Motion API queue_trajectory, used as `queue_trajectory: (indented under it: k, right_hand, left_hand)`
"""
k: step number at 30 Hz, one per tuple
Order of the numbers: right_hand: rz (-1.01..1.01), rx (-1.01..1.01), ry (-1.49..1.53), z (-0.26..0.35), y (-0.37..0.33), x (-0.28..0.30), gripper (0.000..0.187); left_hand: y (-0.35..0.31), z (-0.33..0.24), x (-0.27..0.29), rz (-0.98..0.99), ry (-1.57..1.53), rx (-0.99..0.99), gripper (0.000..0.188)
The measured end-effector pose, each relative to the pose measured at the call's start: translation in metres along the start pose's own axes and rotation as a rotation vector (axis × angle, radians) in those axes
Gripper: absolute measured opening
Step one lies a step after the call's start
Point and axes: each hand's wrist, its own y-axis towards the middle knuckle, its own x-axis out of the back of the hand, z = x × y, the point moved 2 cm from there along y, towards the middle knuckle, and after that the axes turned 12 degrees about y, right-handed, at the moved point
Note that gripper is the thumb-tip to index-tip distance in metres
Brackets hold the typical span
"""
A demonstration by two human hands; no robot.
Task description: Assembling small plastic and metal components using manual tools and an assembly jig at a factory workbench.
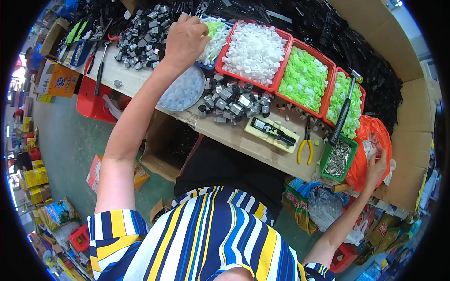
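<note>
My left hand (186, 41) is at the far side of the bench, beside a blue tray (209, 67) of white and green plastic parts. Its fingers are curled, and whatever they may hold is hidden. At the right end, my right hand (376, 167) reaches to the mouth of an orange-red plastic bag (358, 172) with whitish pieces inside. Those fingers are bent together at the pieces; what they grip is unclear. In front of me, a black mechanism with metal parts (273, 132) lies in a cream-coloured block (255, 133), touched by neither hand.
Red trays (273, 88) hold white and lime-green parts. A hammer (345, 105) rests across the rightmost one. Yellow-handled pliers (305, 149) lie beside a green tray of metal pins (338, 159). Small metal motors (234, 102) are heaped near a round dish (183, 89). Cardboard (407, 145) borders the right side.
</note>
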Motion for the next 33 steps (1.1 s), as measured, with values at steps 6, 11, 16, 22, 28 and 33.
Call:
queue_trajectory:
  k: [6, 11, 16, 22, 28, 33]
  right_hand:
    - [0.133, -0.150, -0.073, 0.012, -0.001, 0.002, 0.030]
    - [0.188, -0.144, 0.049, -0.011, 0.000, -0.004, 0.035]
    - [0.051, -0.200, 0.319, -0.037, 0.000, 0.002, 0.036]
    - [-0.045, -0.178, 0.381, -0.012, 0.005, 0.015, 0.038]
    - [-0.114, -0.132, 0.516, 0.012, 0.002, 0.037, 0.038]
    - [-0.121, -0.036, 0.558, 0.066, 0.004, 0.040, 0.039]
  left_hand:
    - [0.007, 0.005, -0.004, 0.012, -0.029, -0.020, 0.011]
    - [0.019, 0.011, -0.004, -0.067, -0.055, 0.003, 0.010]
    - [0.031, 0.013, 0.006, 0.028, -0.220, 0.133, 0.016]
    - [0.018, 0.025, 0.022, 0.231, -0.703, 0.431, 0.014]
    - [-0.018, 0.036, 0.059, 0.245, -0.639, 0.394, 0.015]
    - [-0.057, 0.028, 0.073, 0.291, -0.287, 0.037, 0.009]
